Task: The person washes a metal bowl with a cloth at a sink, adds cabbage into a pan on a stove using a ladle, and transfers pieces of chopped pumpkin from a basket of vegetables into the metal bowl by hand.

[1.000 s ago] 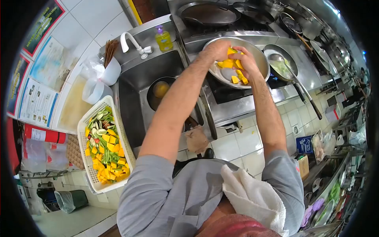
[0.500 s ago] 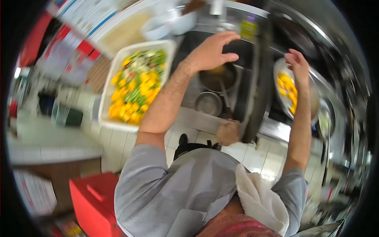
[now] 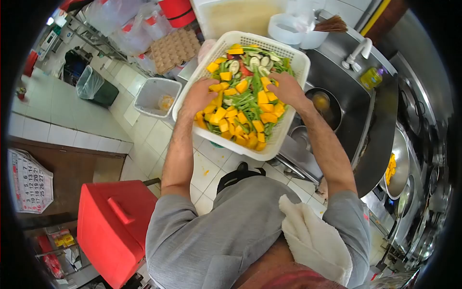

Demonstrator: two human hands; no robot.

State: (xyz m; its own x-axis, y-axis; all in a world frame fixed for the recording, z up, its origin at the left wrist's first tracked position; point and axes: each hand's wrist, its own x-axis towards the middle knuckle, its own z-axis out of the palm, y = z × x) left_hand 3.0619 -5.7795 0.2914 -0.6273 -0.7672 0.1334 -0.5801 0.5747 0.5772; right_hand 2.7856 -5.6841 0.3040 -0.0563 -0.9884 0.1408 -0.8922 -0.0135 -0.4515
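A white perforated plastic basket (image 3: pixel 294 58) holds yellow-orange squash chunks (image 3: pixel 226 115), cut green beans (image 3: pixel 246 102) and sliced eggplant (image 3: pixel 260 61). My left hand (image 3: pixel 198 95) reaches over the basket's left side, fingers apart and touching squash pieces. From the right side, my right hand (image 3: pixel 287 90) comes in with its fingers apart at the squash and beans. Some fingertips of both hands are hidden among the vegetables. At far right, a metal pan (image 3: pixel 400 166) contains more squash chunks (image 3: pixel 391 168), away from both hands.
Right of the basket is a sink (image 3: pixel 332 72) with a dark pan (image 3: pixel 332 108), a faucet (image 3: pixel 358 53) and a yellow dish soap bottle (image 3: pixel 371 78). A bin (image 3: pixel 156 96) and egg trays (image 3: pixel 175 50) are at left. A red cooler (image 3: pixel 113 231) stands near my left side.
My view has turned left toward the basket. My right hand has moved from beside the pan of squash into the basket, and my left hand from above the sink to the basket's left side.
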